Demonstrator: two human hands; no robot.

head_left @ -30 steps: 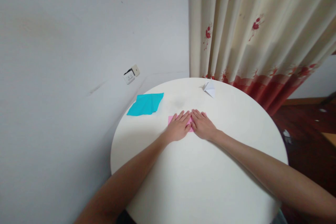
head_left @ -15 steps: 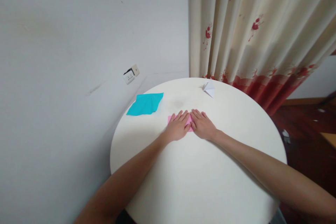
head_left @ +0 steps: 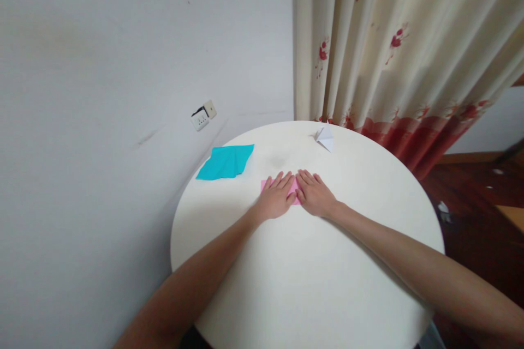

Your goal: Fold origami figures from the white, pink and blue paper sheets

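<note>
A small piece of pink paper [head_left: 293, 197] lies on the round white table, largely covered by both hands. My left hand [head_left: 275, 197] rests flat on its left and middle part, fingers stretched out and pointing away from me. Over the paper's right edge lies my right hand [head_left: 314, 193], also flat with its fingers extended. The two hands almost meet, and a bit of pink shows between the thumbs. How the paper is folded beneath them is hidden.
A creased turquoise sheet [head_left: 226, 162] lies at the table's [head_left: 327, 278] back left. Toward the back edge stands a folded white paper [head_left: 325, 138]. A wall with a socket [head_left: 200, 119] borders the left; a patterned curtain [head_left: 368, 65] hangs behind.
The view has shifted very slightly. Both hands stay flat on the pink paper in nearly the same place.
</note>
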